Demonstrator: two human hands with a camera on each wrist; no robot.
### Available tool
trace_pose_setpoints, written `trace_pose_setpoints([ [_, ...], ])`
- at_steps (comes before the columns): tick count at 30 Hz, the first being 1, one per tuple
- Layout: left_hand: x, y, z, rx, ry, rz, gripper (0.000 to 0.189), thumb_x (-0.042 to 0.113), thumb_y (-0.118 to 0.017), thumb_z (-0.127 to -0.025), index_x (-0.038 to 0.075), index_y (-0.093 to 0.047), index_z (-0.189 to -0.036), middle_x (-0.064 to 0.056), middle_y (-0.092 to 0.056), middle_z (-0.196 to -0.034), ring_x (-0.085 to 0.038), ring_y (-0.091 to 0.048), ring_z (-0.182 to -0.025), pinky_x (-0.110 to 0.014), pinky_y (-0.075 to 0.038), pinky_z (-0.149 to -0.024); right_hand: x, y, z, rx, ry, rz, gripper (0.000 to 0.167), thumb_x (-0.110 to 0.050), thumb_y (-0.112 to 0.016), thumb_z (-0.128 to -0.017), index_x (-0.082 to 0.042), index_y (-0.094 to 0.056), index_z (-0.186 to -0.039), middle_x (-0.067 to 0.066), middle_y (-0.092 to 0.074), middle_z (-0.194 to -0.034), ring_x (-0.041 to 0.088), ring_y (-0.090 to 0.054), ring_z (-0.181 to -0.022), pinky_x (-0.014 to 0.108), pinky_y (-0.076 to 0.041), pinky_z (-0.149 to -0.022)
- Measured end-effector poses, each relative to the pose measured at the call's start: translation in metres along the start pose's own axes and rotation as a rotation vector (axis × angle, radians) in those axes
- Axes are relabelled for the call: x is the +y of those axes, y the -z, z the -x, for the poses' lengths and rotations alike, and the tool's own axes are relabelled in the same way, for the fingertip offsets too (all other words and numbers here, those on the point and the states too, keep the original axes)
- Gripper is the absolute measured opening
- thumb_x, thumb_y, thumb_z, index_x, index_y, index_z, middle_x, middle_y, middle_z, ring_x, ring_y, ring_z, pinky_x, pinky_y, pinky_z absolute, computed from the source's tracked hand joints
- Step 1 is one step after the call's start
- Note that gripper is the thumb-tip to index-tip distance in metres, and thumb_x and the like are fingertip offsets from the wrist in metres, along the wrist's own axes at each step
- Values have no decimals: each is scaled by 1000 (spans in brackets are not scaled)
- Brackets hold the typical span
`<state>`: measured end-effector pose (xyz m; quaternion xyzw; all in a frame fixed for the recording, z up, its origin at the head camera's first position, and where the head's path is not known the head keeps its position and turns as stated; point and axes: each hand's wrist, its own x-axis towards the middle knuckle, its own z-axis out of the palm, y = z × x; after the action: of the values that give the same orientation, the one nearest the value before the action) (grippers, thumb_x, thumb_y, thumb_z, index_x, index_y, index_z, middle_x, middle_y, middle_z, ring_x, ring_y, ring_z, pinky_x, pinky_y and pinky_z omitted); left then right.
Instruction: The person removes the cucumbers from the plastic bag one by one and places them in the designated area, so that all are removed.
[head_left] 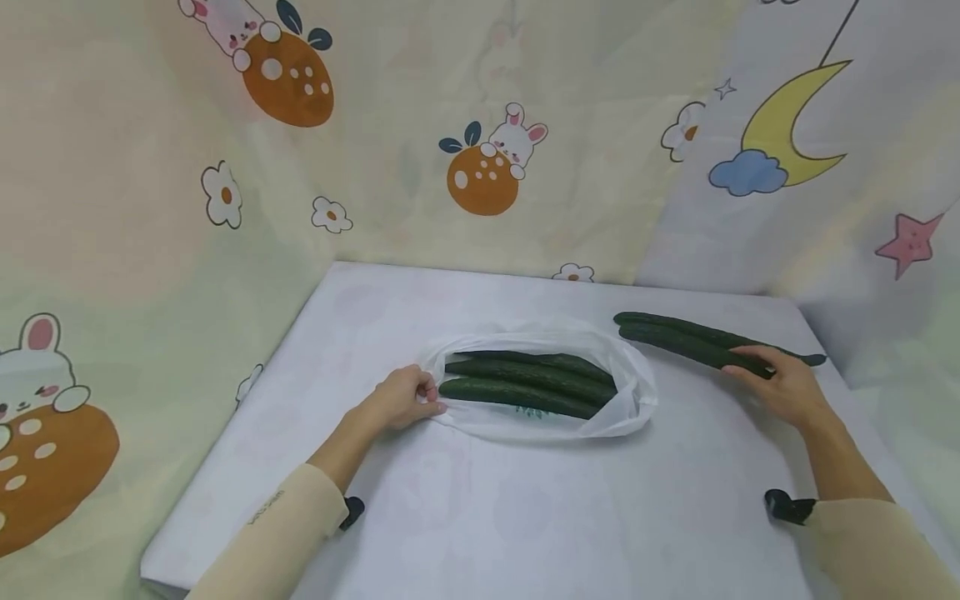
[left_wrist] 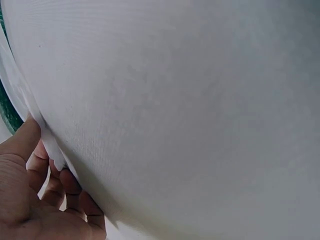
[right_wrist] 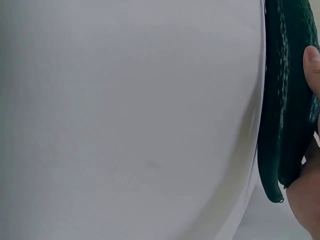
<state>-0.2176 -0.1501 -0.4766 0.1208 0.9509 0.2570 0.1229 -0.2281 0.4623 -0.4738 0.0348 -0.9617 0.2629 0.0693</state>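
Note:
A white plastic bag (head_left: 636, 367) lies with its mouth spread wide, near the middle of the table. Several dark green cucumbers (head_left: 536, 375) lie side by side in it. My left hand (head_left: 405, 398) pinches the bag's left rim between thumb and fingers; the left wrist view shows the thin plastic (left_wrist: 47, 135) at the fingertips. To the right of the bag, two more cucumbers lie next to each other, the near one (head_left: 678, 343) and the far one (head_left: 712, 333). My right hand (head_left: 783, 387) grips the near one around its right end. Its thumb (right_wrist: 312, 62) lies along the skin.
Under everything is a white-covered table (head_left: 480, 517), its right edge close to my right hand. A cloth backdrop (head_left: 397, 100) printed with rabbits, flowers and a moon hangs behind and at the sides. Black straps (head_left: 789, 507) sit at both wrists.

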Motion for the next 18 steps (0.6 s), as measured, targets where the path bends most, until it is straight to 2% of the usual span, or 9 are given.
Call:
trace_pose_setpoints([
  [2, 1, 3, -1, -2, 3, -3, 26, 36, -82, -88, 19, -63, -81, -1, -55, -91, -20, -52, -87, -40, -41, -78, 3, 1, -2, -28, -1, -12, 53, -43, -68, -99, -4, -59, -134, 40, -47, -142, 57, -52, -117, 69, -41, -91],
  [3, 0, 4, -2, -2, 3, -5, 26, 36, -82, -88, 19, -63, -81, -1, -55, -91, -20, -52, -87, -40, -41, -78, 4, 1, -3, -40, 1, -15, 53, -43, -67, -99, -4, -59, -134, 40, -46, -143, 62, -42, -128, 74, -35, -94],
  [4, 0, 5, -3, -2, -1, -7, 26, 36, -83, -88, 19, -64, -81, -1, -55, -90, -20, -52, -87, -40, -41, -77, 6, 2, -3, -52, 3, -13, 53, -43, -67, -99, -4, -59, -134, 41, -45, -143, 65, -39, -129, 75, -34, -95],
  [14, 3, 8, 0, -4, 13, 2, 25, 34, -83, -88, 19, -64, -79, 0, -55, -90, -19, -52, -87, -40, -41, -78, 18, 1, -13, -75, 56, 21, 51, -39, -71, -97, -2, -60, -131, 43, -47, -139, 66, -41, -126, 75, -35, -94],
  [18, 3, 4, 1, 2, -11, 30, 25, 31, -83, -87, 18, -64, -78, 0, -56, -88, -18, -52, -85, -38, -42, -77, 25, 7, -19, -77, 97, 72, 49, -35, -71, -97, 1, -62, -129, 46, -49, -135, 67, -42, -122, 75, -34, -94],
])
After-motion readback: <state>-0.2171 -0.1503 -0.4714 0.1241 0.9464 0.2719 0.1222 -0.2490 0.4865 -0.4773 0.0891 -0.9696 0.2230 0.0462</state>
